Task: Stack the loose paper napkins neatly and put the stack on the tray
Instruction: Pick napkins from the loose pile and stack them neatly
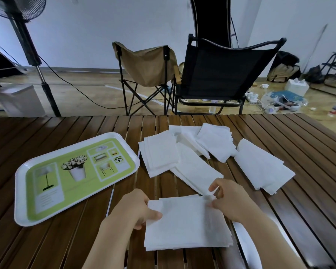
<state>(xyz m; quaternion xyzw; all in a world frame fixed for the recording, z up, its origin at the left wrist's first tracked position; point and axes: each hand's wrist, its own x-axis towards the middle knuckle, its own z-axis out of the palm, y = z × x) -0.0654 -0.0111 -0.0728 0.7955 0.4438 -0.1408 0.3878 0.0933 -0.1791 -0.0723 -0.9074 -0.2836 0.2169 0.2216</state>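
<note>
Stack in hand: a small stack of white napkins (186, 224) sits low in the centre of the frame, on or just above the table; which, I cannot tell. Its edges are roughly squared, with a few layers stepping out at the lower right corner.
Left hand: the left hand (138, 207) grips the stack's left edge, thumb on top and fingers curled beneath.
Right hand: the right hand (227, 199) pinches the upper right corner, where a thin layer lifts between thumb and fingertips.
Loose napkins: the loose napkins (184, 152) lie in overlapping heaps across the middle of the frame, with a separate heap (260, 166) to the right, apart from the rest.
Tray: the green and white tray (19, 191) lies at the left of the frame, near the stack and not touching it; nothing rests on it.
Table: a dark slatted wooden table (66, 239) carries everything.
Handling: the paper is likely very light, soft and limp, so single sheets may sag, slide or tear. Holding opposite edges of the whole stack with both hands and tapping the edges square looks the safest grip.
Background: a beige folding chair (149, 65) and a black chair (221, 74) stand in the upper centre.
</note>
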